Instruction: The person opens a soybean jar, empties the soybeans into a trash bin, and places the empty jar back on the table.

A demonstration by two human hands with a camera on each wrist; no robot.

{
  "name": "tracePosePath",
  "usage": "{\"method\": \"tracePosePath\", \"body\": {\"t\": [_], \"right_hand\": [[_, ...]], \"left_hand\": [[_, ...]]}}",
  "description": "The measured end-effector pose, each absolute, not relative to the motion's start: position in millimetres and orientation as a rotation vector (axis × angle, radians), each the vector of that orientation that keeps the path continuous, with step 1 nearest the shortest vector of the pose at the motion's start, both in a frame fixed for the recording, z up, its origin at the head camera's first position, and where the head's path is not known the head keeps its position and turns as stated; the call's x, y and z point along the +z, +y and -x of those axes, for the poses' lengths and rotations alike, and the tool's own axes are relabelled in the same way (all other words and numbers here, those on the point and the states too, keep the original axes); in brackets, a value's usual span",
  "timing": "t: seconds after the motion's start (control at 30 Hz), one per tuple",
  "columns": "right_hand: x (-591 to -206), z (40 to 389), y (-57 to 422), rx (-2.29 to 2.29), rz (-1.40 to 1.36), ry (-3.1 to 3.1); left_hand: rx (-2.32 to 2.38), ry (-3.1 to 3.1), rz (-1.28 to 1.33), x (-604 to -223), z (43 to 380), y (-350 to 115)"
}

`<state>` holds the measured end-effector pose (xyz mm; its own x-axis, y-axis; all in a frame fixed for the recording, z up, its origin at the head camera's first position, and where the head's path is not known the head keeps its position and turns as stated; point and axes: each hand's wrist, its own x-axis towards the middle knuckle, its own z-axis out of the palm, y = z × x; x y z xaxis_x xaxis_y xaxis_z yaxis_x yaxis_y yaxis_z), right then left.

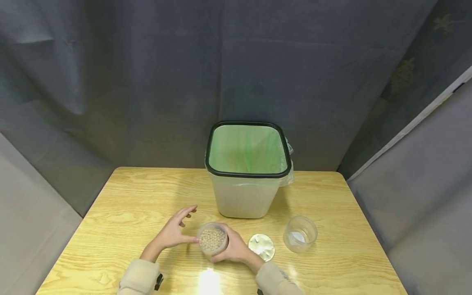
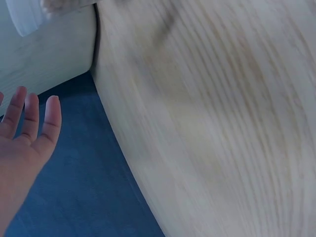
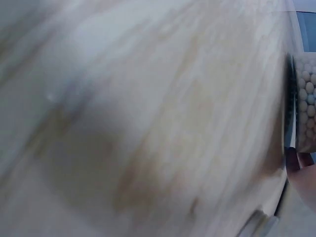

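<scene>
In the head view my right hand grips a clear round jar from its right side, fingers behind and thumb in front. Small beige balls fill the jar, seen through its open top. To the left, my left hand is spread, its thumb tip right at the jar's rim and the other fingers apart from it. The left wrist view shows the fingers of that hand extended. At the right wrist view's edge, the jar appears with fingers at its base.
A lined bin with a black rim stands at the table's back. Right of the jar lies a round, shiny foil-like disc. Farther right is a clear round container with something white in it. Grey cloth hangs behind the wooden table.
</scene>
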<state>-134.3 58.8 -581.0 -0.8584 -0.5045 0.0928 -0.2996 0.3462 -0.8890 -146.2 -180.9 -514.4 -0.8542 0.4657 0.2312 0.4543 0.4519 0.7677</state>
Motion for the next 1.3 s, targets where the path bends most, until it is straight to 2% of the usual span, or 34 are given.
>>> {"method": "tracePosePath", "body": {"t": [0.23, 0.5, 0.83, 1.07, 1.3], "right_hand": [[-566, 132, 68, -1.512, 0.738, 2.416], [-532, 129, 80, -1.535, 0.734, 2.420], [-499, 132, 94, -1.507, 0.962, 2.514], [-482, 133, 104, -1.434, 1.049, 2.632], [-469, 132, 111, -1.235, 0.999, 2.772]], "left_hand": [[1.455, 2.645, -0.877, -504, 145, -172], [1.535, 2.610, -0.951, -489, 144, -162], [1.555, 2.540, -1.114, -432, 128, -136], [1.487, 2.498, -1.217, -446, 135, -127], [1.456, 2.474, -1.271, -457, 141, -118]]}}
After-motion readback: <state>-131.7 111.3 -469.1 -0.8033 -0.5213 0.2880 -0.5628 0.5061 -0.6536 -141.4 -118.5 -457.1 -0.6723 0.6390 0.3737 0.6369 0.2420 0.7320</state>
